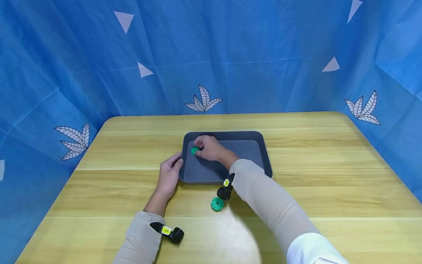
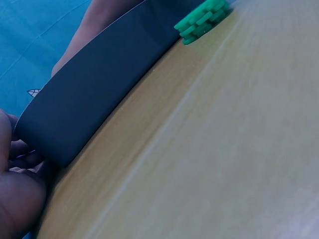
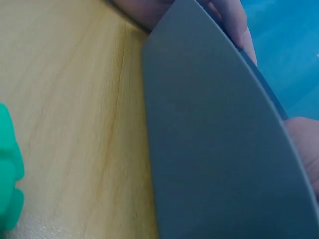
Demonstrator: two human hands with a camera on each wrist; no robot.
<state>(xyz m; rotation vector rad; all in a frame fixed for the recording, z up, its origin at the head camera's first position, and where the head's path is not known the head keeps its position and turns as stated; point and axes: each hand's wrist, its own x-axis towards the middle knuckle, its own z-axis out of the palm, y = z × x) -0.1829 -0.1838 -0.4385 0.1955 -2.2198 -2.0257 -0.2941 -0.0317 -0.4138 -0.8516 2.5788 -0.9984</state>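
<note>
My right hand reaches into a dark grey tray and pinches a small round green piece between thumb and fingers, near the tray's left wall. Outside that wall rests my left hand, its fingertips and thumb against the side of the tray. In the left wrist view this hand is at the tray's near corner. A second green disc, with a centre hole, lies on the table before the tray. Seen side-on in the left wrist view, this disc has a notched edge in layers.
The tray stands on a light wooden table. A blue cloth with white triangles and leaf prints hangs behind and beside the table. A black wrist camera on my right sleeve hangs close to the loose disc.
</note>
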